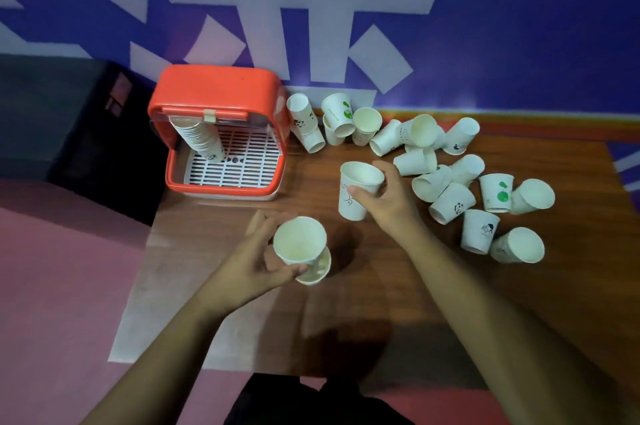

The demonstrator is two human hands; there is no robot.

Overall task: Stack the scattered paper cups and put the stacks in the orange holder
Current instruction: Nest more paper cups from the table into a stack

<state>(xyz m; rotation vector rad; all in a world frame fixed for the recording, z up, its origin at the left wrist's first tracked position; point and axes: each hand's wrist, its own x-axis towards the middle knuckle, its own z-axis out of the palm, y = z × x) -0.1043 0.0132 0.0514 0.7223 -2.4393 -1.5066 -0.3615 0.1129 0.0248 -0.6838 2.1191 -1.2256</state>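
Observation:
My left hand [258, 260] holds a short stack of white paper cups [300, 244], mouths up, above the wooden table [363, 313]. My right hand [388, 196] grips a single white cup [356, 189] with a printed drawing, upright, a little farther back. The orange holder [221, 126] stands at the table's back left, lid raised, with a tall leaning stack of cups [201, 139] on its white slatted tray. Several loose cups [453, 182] lie scattered to the right, some upright, some on their sides.
A blue wall with pale shapes rises just behind the table. A black box [69, 113] sits left of the holder. Pink floor [62, 286] lies beyond the table's left edge. More cups [332, 119] crowd beside the holder at the back.

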